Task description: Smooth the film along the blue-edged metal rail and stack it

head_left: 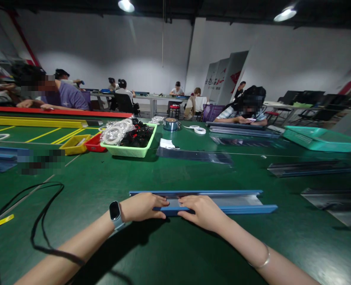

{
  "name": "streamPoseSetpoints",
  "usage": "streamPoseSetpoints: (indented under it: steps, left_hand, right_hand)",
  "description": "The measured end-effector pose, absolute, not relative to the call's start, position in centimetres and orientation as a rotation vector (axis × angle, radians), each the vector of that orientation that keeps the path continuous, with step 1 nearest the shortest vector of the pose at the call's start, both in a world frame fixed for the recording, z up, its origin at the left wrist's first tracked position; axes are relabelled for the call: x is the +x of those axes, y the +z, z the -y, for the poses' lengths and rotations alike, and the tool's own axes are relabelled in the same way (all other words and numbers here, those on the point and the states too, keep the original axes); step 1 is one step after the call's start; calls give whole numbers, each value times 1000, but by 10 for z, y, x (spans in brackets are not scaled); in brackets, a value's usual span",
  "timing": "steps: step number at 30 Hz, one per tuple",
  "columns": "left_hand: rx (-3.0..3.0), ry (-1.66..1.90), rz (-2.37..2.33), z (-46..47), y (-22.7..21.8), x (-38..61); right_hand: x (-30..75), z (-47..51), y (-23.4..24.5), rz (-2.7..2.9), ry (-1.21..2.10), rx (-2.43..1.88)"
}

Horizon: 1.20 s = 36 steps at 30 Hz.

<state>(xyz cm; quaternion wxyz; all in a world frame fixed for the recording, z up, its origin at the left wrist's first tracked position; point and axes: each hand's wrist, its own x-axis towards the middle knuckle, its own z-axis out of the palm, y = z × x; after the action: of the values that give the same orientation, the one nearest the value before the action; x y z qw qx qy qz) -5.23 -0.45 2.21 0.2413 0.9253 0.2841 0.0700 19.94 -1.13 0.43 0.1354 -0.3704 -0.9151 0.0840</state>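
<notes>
A long blue channel-shaped profile [240, 208] with a pale inner floor lies lengthwise on the green table in front of me. My left hand [142, 206], a watch on its wrist, grips the near wall toward the left end, fingers inside the channel and thumb outside. Just to its right, my right hand [203, 211] holds the same wall in the same way, fingertips in the trough. A small gap separates the two hands. Part of the channel's left end is hidden behind my left hand.
Beyond the profile lie a clear plastic strip [193, 155] and a light-green basket [128, 151] of bagged parts. A tape roll [170, 124] stands behind. More profiles [312, 169] and a teal basket [326, 138] are at right. Black cable [41, 213] loops at left. Co-workers sit across the table.
</notes>
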Motion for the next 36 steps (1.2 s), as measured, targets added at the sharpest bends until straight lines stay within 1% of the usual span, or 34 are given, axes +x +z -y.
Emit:
streamPoseSetpoints:
  steps: [5,8,14,22,32,36]
  left_hand:
    - [2591,279,-913,13,22,-39]
    - [2623,317,-894,15,18,-33]
    - [2609,309,-830,11,10,-35]
    - [2602,265,-871,8,9,-34]
    - [2616,245,-900,8,7,-35]
    - [2606,251,-899,7,8,-35]
  right_hand:
    - [198,14,2,2638,254,-1065]
    - [199,14,0,2630,248,-1076]
    - [198,14,-1,2617,245,-1104]
    - [198,14,2,2612,296,-1099]
    - [205,11,9,2669,155,-1108]
    - [207,10,8,2645,164,-1089]
